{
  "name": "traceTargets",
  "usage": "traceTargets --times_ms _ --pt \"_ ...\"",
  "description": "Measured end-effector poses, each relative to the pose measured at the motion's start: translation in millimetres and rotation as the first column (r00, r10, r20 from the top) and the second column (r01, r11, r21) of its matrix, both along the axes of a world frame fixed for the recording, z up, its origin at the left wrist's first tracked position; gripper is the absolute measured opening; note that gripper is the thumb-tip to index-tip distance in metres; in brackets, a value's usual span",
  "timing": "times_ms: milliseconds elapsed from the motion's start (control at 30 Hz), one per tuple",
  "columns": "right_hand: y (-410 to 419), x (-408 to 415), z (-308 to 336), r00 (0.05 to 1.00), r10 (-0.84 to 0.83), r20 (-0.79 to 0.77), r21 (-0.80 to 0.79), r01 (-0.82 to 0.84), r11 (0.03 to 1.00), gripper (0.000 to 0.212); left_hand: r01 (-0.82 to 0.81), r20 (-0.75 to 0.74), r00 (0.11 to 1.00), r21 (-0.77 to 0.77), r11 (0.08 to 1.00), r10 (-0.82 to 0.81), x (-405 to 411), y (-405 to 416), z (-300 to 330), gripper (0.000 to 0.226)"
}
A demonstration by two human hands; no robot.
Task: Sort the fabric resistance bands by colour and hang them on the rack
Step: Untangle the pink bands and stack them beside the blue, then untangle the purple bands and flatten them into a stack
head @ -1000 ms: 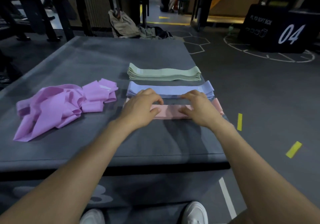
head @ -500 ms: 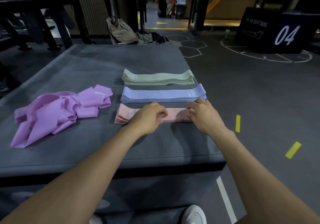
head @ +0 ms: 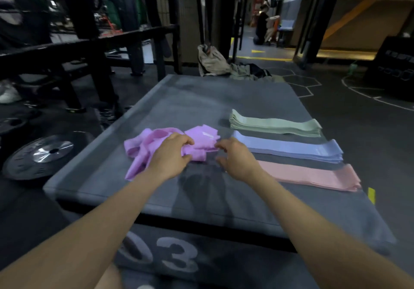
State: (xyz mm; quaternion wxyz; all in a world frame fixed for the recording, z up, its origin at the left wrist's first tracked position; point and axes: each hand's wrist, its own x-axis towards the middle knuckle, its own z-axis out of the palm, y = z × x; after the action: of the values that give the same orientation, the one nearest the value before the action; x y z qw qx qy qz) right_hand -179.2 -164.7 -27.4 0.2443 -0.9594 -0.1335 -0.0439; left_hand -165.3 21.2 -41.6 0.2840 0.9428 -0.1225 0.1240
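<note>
While the left hand (head: 171,154) seemingly grips the purple bands (head: 156,142), the right hand (head: 235,157) hovers unclenched — bare mat edge (head: 156,208) below.

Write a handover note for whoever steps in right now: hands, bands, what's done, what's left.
Left hand: resting on the purple band pile, fingers curled into it; a firm grip cannot be confirmed.
Right hand: open, fingers at the pile's right edge, holding nothing.
Bands, all on the grey mat: green stack farthest, blue stack in the middle, pink stack nearest, each flat and tidy. The purple ones lie in a loose heap to their left.
Done: green, blue and pink sorted and stacked.
Left: straighten and stack the purple bands, then hang every colour on the rack. No band is hung yet.
</note>
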Motion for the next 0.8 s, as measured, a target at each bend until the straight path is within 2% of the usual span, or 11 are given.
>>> traceTargets --times_ms 100,167,233,300,400,500,600,633,700,800 --pt "35.6 18.1 -4.1 0.999 -0.001 -0.033 -0.035 0.000 0.999 0.049 -0.085 -0.065 0.994 0.008 0.996 0.086 1.5 39.0 1.8 0.046" --pt "53.6 27.7 -5.5 0.999 0.006 -0.031 -0.116 -0.010 0.993 0.064 -0.132 -0.104 0.985 0.063 0.989 0.138 1.4 59.0 5.4 0.057" --pt "65.6 36.0 -9.8 0.997 -0.045 -0.060 -0.214 0.031 0.976 0.083 -0.175 -0.140 0.970 0.152 0.973 0.196 0.1 73.3 8.1 0.075" --pt "70.2 41.9 -13.9 0.983 -0.125 -0.131 -0.240 0.091 0.966 0.096 -0.222 -0.230 0.934 0.224 0.949 0.273 -2.5 81.6 7.1 0.094" --pt "72.6 51.3 -17.3 0.966 -0.183 -0.181 -0.218 0.142 0.965 0.091 -0.226 -0.395 0.868 0.226 0.947 0.301 3.7 84.4 -4.7 0.109" --pt "84.6 71.4 -22.0 0.973 -0.141 -0.185 -0.147 0.115 0.982 0.062 -0.250 -0.422 0.870 0.068 0.966 0.255 24.5 79.6 -12.0 0.096" --pt "96.1 93.5 -17.7 0.975 -0.032 -0.219 -0.106 0.008 0.994 0.039 -0.247 -0.375 0.906 -0.085 0.965 0.199 50.1 72.5 -10.8 0.064" --pt "97.8 101.5 -16.0 0.984 -0.007 -0.179 -0.084 -0.008 0.996 0.029 -0.253 -0.345 0.919 -0.142 0.957 0.191 58.5 70.4 -10.1 0.052" --pt "99.8 115.2 -6.7 0.995 -0.007 -0.097 0.010 0.009 1.000 0.025 -0.257 -0.287 0.941 -0.253 0.933 0.181 75.1 65.4 -5.6 0.037" --pt "95.9 141.9 13.6 0.999 -0.030 0.016 0.163 0.027 0.986 0.025 -0.249 -0.191 0.964 -0.417 0.874 0.183 105.4 56.6 12.5 0.035"
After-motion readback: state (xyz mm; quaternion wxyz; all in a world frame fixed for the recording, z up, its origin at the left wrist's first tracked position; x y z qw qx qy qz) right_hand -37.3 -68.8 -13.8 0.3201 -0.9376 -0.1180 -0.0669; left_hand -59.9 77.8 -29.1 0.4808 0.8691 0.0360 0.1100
